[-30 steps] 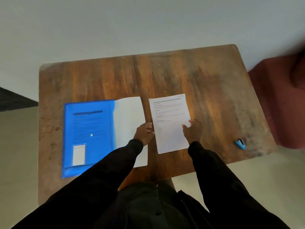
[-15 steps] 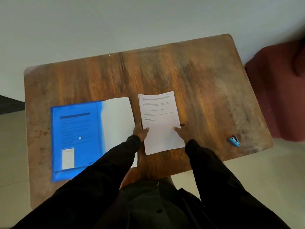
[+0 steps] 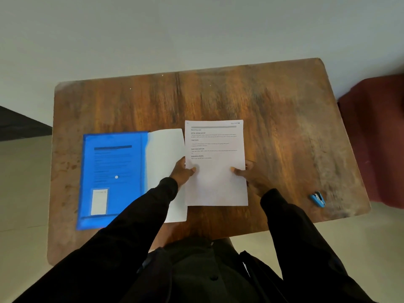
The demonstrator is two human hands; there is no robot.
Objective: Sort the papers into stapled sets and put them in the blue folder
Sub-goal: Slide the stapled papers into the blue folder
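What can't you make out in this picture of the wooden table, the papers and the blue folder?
All in the head view:
Printed white paper: only the top sheet shows, so sheet count and any staple are unknown; body text too small.
Left hand and right hand: fingers hidden under that paper.
Blue plastic folder: page inside blurred through the cover.
Dark red seat: cut off by the right edge.

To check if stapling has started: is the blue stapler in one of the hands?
No, the blue stapler lies alone on the table while the left hand and right hand hold the printed paper.
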